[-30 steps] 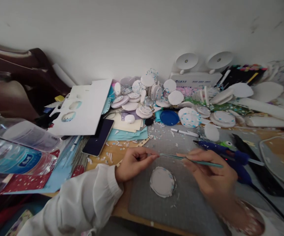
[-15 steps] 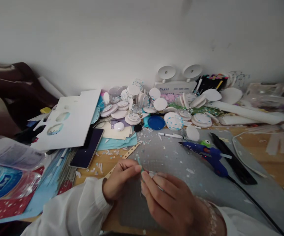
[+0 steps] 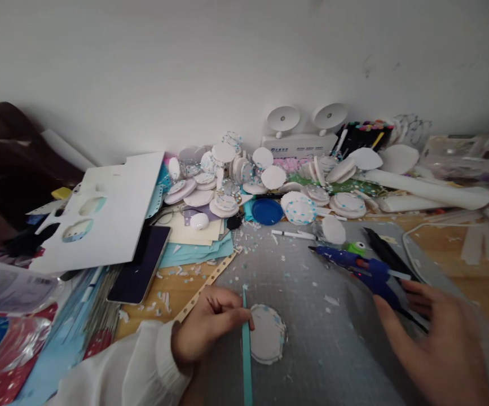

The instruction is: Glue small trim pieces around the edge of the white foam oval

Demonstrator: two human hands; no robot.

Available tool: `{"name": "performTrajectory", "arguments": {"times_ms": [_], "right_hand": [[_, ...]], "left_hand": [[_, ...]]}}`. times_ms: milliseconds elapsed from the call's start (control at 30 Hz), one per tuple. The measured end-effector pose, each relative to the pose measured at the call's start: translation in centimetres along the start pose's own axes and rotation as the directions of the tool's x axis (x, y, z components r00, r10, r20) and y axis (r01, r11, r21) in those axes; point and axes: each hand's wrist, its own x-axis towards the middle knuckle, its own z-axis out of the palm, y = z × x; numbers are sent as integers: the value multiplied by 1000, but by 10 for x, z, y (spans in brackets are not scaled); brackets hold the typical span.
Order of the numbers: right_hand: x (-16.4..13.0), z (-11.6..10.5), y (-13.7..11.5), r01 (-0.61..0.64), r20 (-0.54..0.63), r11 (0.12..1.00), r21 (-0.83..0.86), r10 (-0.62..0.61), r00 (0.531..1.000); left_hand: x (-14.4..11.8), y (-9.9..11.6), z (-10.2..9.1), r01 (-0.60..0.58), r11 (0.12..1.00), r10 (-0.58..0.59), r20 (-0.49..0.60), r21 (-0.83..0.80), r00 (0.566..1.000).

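Observation:
My left hand (image 3: 210, 327) pinches a thin teal paper strip (image 3: 246, 349) that runs down toward the bottom edge of the view. Just right of it a white round disc (image 3: 267, 341) with pale blue dots lies flat on the grey cutting mat (image 3: 312, 349). My right hand (image 3: 432, 344) is spread, holding nothing, its fingertips at the handle of the blue glue gun (image 3: 360, 268), which lies on the mat with its black cord trailing to the right.
A heap of white discs (image 3: 227, 180) lines the wall. Nearby are a blue lid (image 3: 267, 211), a white pen (image 3: 293, 234), a dark phone (image 3: 138, 265), a white board with round holes (image 3: 104, 217), and a marker box (image 3: 362, 135). Paper scraps litter the mat.
My right hand let go of the strip and moved right to the glue gun. The left hand now holds the strip alone, pointing downward, and the disc is uncovered.

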Motion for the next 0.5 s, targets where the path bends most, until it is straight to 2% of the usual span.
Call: {"name": "performTrajectory", "arguments": {"times_ms": [67, 100, 200, 300, 367, 433, 500], "right_hand": [[10, 7, 8, 114, 84, 984, -138, -103, 991], [14, 11, 9, 151, 125, 977, -149, -133, 983], [23, 17, 6, 174, 193, 977, -125, -148, 970], [33, 11, 0, 170, 214, 977, -130, -139, 967], [41, 3, -7, 110, 205, 979, -174, -74, 976], [49, -2, -19, -53, 199, 970, -236, 102, 975], [54, -2, -34, -193, 208, 957, -216, 238, 949]], "left_hand": [[0, -1, -2, 22, 1000, -23, 36, 14, 999], [0, -2, -3, 33, 999, -34, 53, 18, 998], [1, -2, -4, 45, 999, -47, 73, 28, 996], [2, -3, -6, 36, 999, -38, 69, 38, 997], [3, -3, -7, 37, 998, -41, 84, 44, 996], [4, -4, -8, 44, 998, -49, 104, 52, 993], [5, -3, -8, 48, 997, -54, 119, 59, 991]]}}
